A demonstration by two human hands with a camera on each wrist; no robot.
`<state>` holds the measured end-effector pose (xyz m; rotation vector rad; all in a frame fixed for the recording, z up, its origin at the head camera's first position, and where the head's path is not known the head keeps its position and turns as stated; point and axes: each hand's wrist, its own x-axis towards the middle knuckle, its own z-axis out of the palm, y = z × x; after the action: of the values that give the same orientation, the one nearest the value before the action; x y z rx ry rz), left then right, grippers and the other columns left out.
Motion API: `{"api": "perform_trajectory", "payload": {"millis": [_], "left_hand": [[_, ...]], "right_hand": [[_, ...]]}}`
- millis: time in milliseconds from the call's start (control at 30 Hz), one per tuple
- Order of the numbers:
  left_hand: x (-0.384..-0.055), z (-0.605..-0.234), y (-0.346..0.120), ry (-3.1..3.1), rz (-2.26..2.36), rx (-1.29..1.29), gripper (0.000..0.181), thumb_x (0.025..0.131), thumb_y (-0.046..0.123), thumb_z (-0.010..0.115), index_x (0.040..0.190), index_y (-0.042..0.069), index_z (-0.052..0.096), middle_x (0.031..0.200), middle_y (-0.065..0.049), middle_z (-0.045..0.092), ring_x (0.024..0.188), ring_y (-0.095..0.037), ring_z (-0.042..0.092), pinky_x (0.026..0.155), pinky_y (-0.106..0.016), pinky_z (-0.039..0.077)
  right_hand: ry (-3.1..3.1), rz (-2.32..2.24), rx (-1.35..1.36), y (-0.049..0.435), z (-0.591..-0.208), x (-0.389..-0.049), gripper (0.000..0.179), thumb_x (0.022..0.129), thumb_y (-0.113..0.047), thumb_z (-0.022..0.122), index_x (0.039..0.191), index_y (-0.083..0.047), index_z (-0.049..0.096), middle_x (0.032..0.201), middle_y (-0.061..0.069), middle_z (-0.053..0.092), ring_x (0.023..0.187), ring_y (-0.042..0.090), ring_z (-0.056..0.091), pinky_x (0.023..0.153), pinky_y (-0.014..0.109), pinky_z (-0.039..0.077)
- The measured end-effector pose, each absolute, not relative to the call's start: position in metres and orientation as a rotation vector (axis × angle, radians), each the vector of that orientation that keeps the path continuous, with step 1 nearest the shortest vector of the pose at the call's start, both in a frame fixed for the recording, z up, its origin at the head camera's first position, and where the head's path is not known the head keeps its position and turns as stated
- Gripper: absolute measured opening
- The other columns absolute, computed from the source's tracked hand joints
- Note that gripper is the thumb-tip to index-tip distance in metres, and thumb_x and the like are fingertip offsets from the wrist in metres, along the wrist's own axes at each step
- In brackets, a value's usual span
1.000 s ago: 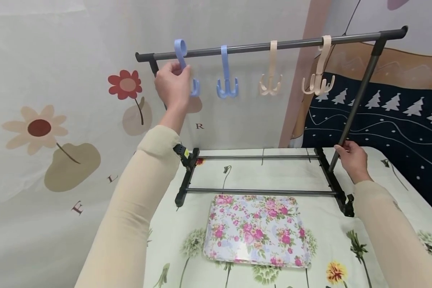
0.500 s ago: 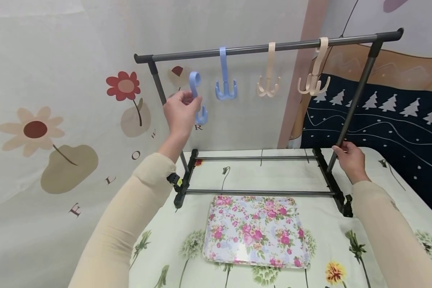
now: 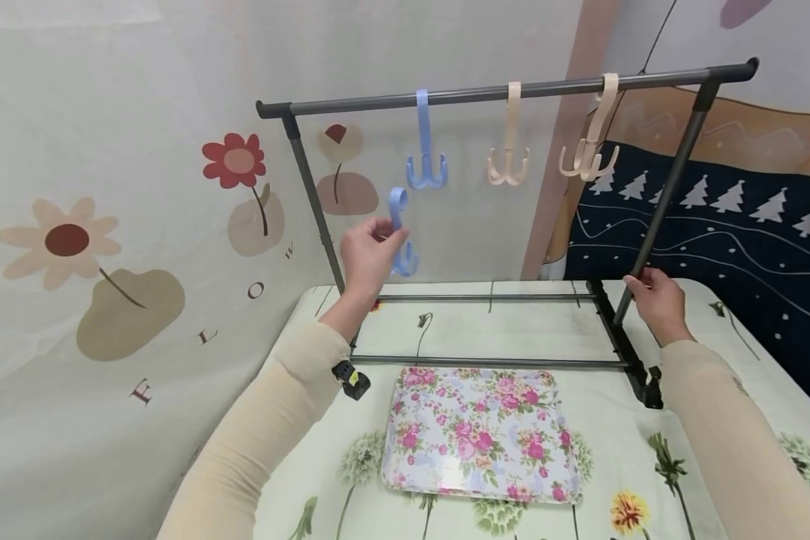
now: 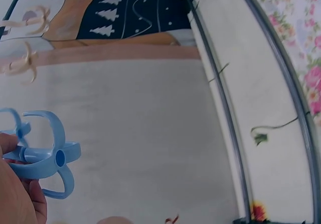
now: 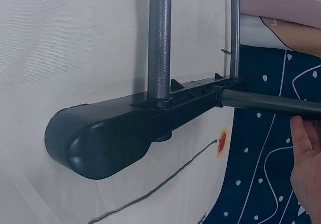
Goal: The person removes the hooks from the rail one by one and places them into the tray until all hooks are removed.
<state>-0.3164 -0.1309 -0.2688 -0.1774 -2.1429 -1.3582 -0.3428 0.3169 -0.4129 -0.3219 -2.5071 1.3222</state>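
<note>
My left hand (image 3: pixel 367 255) pinches a blue multi-prong hanging hook (image 3: pixel 397 210) by its shank, below the rack's top bar and off it. In the left wrist view the prongs of this blue hook (image 4: pixel 57 156) spread out past my fingers. On the dark grey rack's top bar (image 3: pixel 472 95) hang another blue hook (image 3: pixel 424 139) and two beige hooks (image 3: pixel 509 139), the right one tilted. My right hand (image 3: pixel 659 300) holds the rack's right post (image 3: pixel 661 195) near its foot; in the right wrist view, fingers (image 5: pixel 301 138) touch that post (image 5: pixel 271 103).
A floral tray (image 3: pixel 479 435) lies on the flower-print cloth in front of the rack's lower bars (image 3: pixel 493 361). The rack's black right foot (image 3: pixel 624 345) rests on the cloth. Behind hang a pale curtain (image 3: pixel 142 90) and a navy tree-print cloth (image 3: pixel 715 232).
My left hand has lifted the blue hook off the left end of the top bar and brought it down and to the right. The right hand stays on the post.
</note>
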Motion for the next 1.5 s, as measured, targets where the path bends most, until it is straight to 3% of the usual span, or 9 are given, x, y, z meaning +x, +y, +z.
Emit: {"api": "perform_trajectory", "payload": {"millis": [933,1500], "left_hand": [[-0.301,-0.344,-0.073,-2.279,-1.622,-0.449,0.015,0.09,0.019,0.076,0.094,0.006,0.074,0.087,-0.002,0.073,0.079,-0.013,0.069,0.074,-0.03,0.057],[-0.285,-0.381,-0.044,-2.436,-1.637,-0.445,0.009,0.091,0.018,0.075,0.095,0.009,0.075,0.086,0.003,0.072,0.079,-0.009,0.067,0.072,-0.026,0.055]], "right_hand": [[-2.513,1.335,-0.294,0.317,-0.414,-0.341,0.058,0.106,-0.04,0.04,0.139,0.008,0.044,0.141,0.031,0.047,0.121,0.049,0.052,0.099,0.061,0.04],[-2.49,1.315,-0.318,0.316,-0.414,-0.344,0.054,0.106,-0.039,0.042,0.138,0.006,0.046,0.14,0.029,0.05,0.12,0.047,0.054,0.1,0.06,0.04]]}}
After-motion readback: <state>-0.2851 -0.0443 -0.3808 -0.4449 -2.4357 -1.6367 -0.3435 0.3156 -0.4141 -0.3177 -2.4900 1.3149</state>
